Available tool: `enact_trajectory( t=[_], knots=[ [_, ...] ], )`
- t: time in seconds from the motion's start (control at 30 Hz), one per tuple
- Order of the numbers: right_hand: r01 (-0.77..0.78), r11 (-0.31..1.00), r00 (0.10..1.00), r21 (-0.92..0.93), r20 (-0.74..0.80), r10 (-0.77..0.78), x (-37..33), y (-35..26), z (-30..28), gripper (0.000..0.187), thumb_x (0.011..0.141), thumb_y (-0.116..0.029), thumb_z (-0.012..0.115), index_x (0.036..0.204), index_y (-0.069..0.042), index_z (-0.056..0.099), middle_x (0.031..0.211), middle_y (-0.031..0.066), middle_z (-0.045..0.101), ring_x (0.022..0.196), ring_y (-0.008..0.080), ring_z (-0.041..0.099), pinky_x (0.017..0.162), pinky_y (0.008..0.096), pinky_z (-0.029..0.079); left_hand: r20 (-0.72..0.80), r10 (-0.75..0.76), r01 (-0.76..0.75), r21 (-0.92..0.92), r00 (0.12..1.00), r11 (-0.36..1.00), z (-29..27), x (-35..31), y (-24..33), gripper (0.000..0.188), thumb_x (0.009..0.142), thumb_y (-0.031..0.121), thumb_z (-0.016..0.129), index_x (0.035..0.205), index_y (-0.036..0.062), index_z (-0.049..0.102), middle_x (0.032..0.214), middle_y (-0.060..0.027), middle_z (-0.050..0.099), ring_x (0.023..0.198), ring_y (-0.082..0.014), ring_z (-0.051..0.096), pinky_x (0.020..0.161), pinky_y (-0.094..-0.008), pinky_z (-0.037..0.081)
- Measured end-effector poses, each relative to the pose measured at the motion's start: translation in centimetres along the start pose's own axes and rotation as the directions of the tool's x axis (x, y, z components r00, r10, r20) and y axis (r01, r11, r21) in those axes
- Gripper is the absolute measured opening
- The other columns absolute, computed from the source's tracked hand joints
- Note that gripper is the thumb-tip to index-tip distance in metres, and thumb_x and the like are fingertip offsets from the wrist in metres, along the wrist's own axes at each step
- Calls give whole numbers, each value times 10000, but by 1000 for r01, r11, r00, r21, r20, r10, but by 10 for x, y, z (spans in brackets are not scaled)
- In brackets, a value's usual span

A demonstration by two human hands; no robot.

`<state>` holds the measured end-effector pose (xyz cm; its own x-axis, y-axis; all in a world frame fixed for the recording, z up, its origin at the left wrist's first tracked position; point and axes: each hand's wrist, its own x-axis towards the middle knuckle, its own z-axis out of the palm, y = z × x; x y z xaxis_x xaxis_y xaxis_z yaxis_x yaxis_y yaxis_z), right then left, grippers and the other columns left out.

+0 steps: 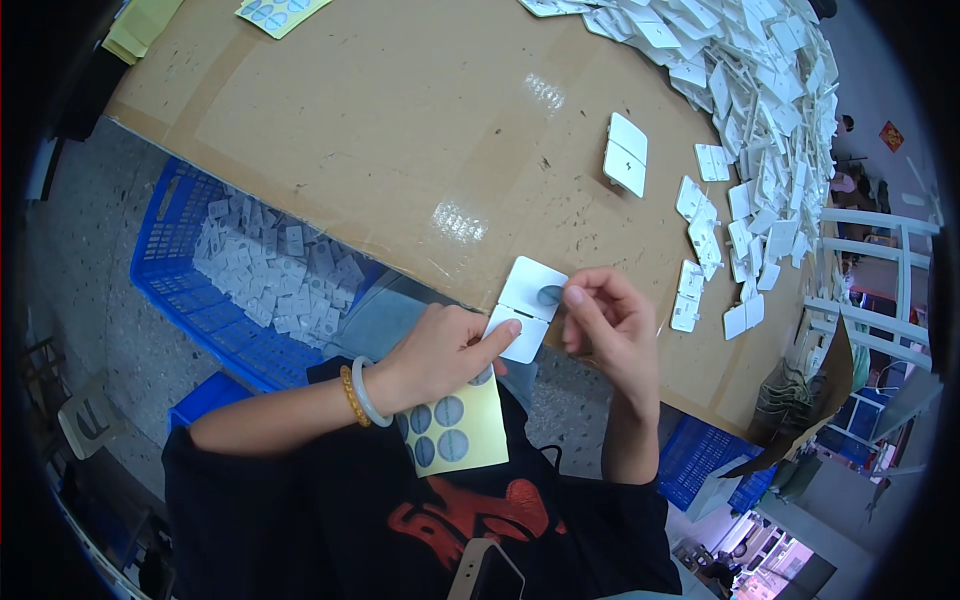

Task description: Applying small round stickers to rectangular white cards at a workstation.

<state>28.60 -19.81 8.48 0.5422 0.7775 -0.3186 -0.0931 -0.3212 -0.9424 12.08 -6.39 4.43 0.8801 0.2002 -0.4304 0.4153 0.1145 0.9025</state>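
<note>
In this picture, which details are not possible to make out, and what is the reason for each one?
All in the head view:
Sheet: upper part covered by the left hand.
Sticker: right edge hidden by fingers of the right hand; one angle leaves its contact with the plate unclear.
Pile: far end cut off by the top edge.
Basket: bottom buried under pieces.

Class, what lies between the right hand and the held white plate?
In the head view, a round grey sticker, pinched by the right hand, overlaps the white plate.
</note>
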Motion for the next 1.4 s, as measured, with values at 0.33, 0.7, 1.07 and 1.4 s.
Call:
enact_trajectory(
  t=[0.33, 0.7, 1.07, 1.4],
  knots=[
    [-61, 992, 998, -112, 20, 63, 11, -3, 14, 169, 998, -149, 612, 1010, 20, 621, 687, 7, 617, 576, 33, 563, 526, 175, 450, -24, 42, -41, 34, 999, 999, -3, 0, 2, 543, 994, 349, 571, 602, -17, 650, 571, -102, 667, 485, -150, 641, 451, -307, 451],
    [-62, 987, 997, -149, -45, 56, 9, -5, 20, 176, 995, -157, 620, 994, 18, 629, 653, -6, 598, 535, 22, 535, 475, 167, 418, -33, 60, -60, 6, 998, 998, 0, 1, 0, 542, 992, 338, 581, 588, -19, 639, 558, -116, 658, 506, -163, 669, 450, -299, 463],
    [140, 845, 903, -517, -284, -323, 7, -10, 37, 185, 887, -108, 743, 1027, -2, 683, 691, 2, 613, 586, 20, 531, 495, 178, 400, -9, 55, -55, 25, 998, 998, -3, 2, -1, 543, 994, 359, 572, 610, -16, 655, 575, -109, 670, 509, -167, 666, 466, -315, 464],
    [179, 103, 639, -978, 36, -769, 65, -19, -14, 275, 924, -167, 676, 1163, -33, 671, 1153, 154, 671, 923, 298, 669, 820, 363, 520, -212, 185, -156, 148, 959, 977, -68, -52, -62, 440, 1047, 230, 451, 761, -15, 680, 623, -68, 670, 579, -117, 649, 521, -267, 485]
  ],
)
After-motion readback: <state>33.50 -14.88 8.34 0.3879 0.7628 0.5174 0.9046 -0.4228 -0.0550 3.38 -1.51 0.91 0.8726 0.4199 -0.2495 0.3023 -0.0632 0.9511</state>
